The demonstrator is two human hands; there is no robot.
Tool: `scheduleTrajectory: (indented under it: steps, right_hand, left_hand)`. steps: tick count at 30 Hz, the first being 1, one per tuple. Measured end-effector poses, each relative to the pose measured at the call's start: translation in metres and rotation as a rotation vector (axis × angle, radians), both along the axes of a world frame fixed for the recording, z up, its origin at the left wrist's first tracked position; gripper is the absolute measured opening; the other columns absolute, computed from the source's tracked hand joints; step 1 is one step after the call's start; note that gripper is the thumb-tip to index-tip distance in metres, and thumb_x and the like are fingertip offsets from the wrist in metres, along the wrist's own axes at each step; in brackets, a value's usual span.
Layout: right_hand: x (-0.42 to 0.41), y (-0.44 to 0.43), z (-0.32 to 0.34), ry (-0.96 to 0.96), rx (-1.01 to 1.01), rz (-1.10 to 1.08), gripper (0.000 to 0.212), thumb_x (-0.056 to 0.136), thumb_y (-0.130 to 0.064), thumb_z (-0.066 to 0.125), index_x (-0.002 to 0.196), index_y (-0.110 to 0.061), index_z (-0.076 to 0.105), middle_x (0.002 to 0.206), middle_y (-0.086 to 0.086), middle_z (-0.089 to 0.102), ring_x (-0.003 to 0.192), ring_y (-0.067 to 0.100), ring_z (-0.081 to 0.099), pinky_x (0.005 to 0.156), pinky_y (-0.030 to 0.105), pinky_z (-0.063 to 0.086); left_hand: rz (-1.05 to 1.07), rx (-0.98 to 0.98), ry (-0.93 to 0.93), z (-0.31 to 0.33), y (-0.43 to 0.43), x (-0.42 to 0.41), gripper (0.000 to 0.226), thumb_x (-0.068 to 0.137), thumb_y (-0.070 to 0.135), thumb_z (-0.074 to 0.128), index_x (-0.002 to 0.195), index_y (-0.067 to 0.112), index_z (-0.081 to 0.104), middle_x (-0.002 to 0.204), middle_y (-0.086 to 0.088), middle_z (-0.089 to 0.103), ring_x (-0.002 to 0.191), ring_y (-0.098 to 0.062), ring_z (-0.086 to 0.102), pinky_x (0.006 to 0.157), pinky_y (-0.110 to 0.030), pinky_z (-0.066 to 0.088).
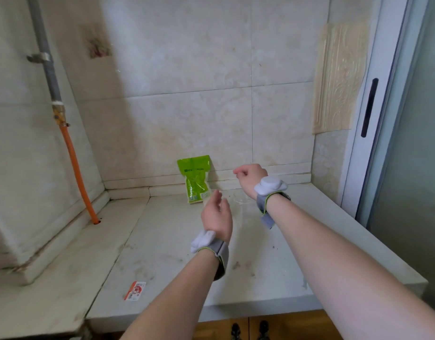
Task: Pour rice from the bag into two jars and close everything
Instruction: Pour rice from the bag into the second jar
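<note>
Head view, pale stone surface [162, 253] in a tiled corner.

Rice bag [195, 182]: green and clear packet, standing upright and leaning against the back wall tiles, near the middle of the back edge. Its base rests on the surface.

Jars: faint clear glass outlines [239, 198] just right of the bag, partly hidden behind the hands; too transparent and blurred to count or to tell lids.

Left hand [216, 214]: raised over the surface, just in front of and right of the bag's base, fingers loosely spread, grasping nothing. Not touching the bag as far as can be seen.

Right hand [250, 176]: raised higher, right of the bag, near the back wall; fingers curled in a loose fist, thumb and forefinger tips pinched. Cannot tell whether anything small is held between them.

Both wrists carry grey straps with white pads.

Small red-and-white sachet [135, 290] lies flat near the front left edge, well apart from the bag. Orange hose [76, 168] runs down the left wall.
</note>
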State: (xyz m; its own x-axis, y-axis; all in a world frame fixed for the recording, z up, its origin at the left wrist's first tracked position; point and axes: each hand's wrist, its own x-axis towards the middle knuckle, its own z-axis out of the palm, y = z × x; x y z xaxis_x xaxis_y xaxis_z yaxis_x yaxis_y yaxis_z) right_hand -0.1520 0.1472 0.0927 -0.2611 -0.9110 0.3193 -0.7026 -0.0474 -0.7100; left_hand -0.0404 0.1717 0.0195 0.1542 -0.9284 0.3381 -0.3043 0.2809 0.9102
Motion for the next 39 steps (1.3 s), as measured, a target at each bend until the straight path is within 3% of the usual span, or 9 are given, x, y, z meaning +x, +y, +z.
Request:
scheduleTrajectory:
  steps: [11, 16, 20, 24, 28, 30, 33, 36, 39]
  right_hand:
    - [0.032, -0.068, 0.01, 0.13, 0.047, 0.058, 0.036, 0.095, -0.01, 0.039, 0.116, -0.011, 0.069, 0.12, 0.013, 0.066, 0.111, 0.035, 0.06, 0.094, 0.035, 0.049]
    - [0.036, -0.112, 0.002, 0.222, 0.207, 0.083, 0.023, 0.094, -0.018, 0.043, 0.084, -0.01, 0.063, 0.085, 0.011, 0.06, 0.077, 0.029, 0.049, 0.061, 0.025, 0.036]
    - [0.039, -0.155, -0.01, 0.093, 0.291, 0.126, 0.038, 0.094, -0.016, 0.047, 0.062, -0.024, 0.028, 0.093, 0.006, 0.043, 0.087, 0.023, 0.037, 0.053, 0.015, 0.024]
    - [0.043, -0.184, -0.014, -0.009, 0.349, 0.116, 0.044, 0.094, -0.013, 0.049, 0.063, -0.024, 0.021, 0.075, 0.0, 0.036, 0.092, 0.021, 0.033, 0.052, 0.012, 0.021]
    - [0.045, -0.211, -0.02, -0.11, 0.359, 0.145, 0.042, 0.093, -0.011, 0.05, 0.064, -0.023, 0.024, 0.103, 0.009, 0.038, 0.093, 0.022, 0.037, 0.058, 0.019, 0.035]
    - [0.045, -0.219, -0.024, -0.154, 0.347, 0.141, 0.034, 0.093, -0.011, 0.051, 0.067, -0.022, 0.031, 0.105, 0.009, 0.039, 0.093, 0.022, 0.04, 0.077, 0.028, 0.047]
    - [0.052, -0.23, -0.029, -0.203, 0.306, 0.141, 0.01, 0.092, -0.014, 0.051, 0.095, -0.015, 0.041, 0.104, 0.008, 0.045, 0.091, 0.022, 0.045, 0.094, 0.037, 0.047]
    - [0.056, -0.229, -0.028, -0.225, 0.237, 0.138, 0.012, 0.09, -0.015, 0.053, 0.099, -0.017, 0.045, 0.098, 0.008, 0.05, 0.089, 0.02, 0.05, 0.09, 0.039, 0.05]
    - [0.057, -0.22, -0.015, -0.225, 0.112, 0.101, 0.014, 0.087, -0.018, 0.057, 0.079, -0.007, 0.061, 0.076, 0.016, 0.055, 0.073, 0.023, 0.056, 0.065, 0.037, 0.047]
  left_hand:
    - [0.117, 0.06, -0.105, 0.044, -0.111, 0.048, 0.04, 0.098, 0.021, 0.041, 0.134, 0.01, 0.055, 0.133, -0.011, 0.059, 0.124, -0.029, 0.054, 0.105, -0.036, 0.041]
    - [0.069, 0.194, -0.213, 0.034, -0.158, 0.069, 0.042, 0.097, 0.026, 0.044, 0.133, 0.006, 0.054, 0.133, -0.014, 0.058, 0.124, -0.032, 0.052, 0.103, -0.035, 0.041]
    - [0.071, 0.32, -0.217, 0.014, -0.197, 0.077, 0.055, 0.093, 0.038, 0.052, 0.136, 0.003, 0.049, 0.135, -0.018, 0.055, 0.123, -0.035, 0.052, 0.1, -0.039, 0.042]
    - [0.05, 0.37, -0.149, 0.0, -0.222, 0.076, 0.078, 0.086, 0.043, 0.064, 0.144, 0.0, 0.033, 0.141, -0.016, 0.048, 0.129, -0.032, 0.047, 0.099, -0.034, 0.039]
    - [-0.05, 0.372, -0.018, -0.013, -0.239, 0.074, 0.056, 0.08, 0.039, 0.073, 0.121, 0.006, 0.058, 0.119, -0.007, 0.064, 0.107, -0.029, 0.063, 0.091, -0.036, 0.052]
    - [-0.08, 0.354, 0.043, -0.017, -0.241, 0.073, 0.04, 0.078, 0.032, 0.076, 0.109, 0.01, 0.064, 0.11, -0.013, 0.07, 0.097, -0.029, 0.068, 0.088, -0.045, 0.055]
    - [-0.044, 0.296, 0.089, -0.019, -0.241, 0.074, 0.032, 0.078, 0.02, 0.076, 0.107, 0.011, 0.067, 0.106, -0.012, 0.072, 0.094, -0.027, 0.069, 0.087, -0.044, 0.055]
    - [-0.031, 0.214, 0.079, -0.013, -0.236, 0.075, 0.029, 0.079, 0.014, 0.074, 0.107, 0.009, 0.067, 0.099, -0.006, 0.07, 0.091, -0.025, 0.067, 0.085, -0.037, 0.054]
    - [-0.054, 0.136, 0.095, 0.009, -0.223, 0.079, 0.029, 0.08, 0.011, 0.073, 0.108, 0.007, 0.065, 0.096, -0.006, 0.068, 0.086, -0.024, 0.066, 0.076, -0.031, 0.053]
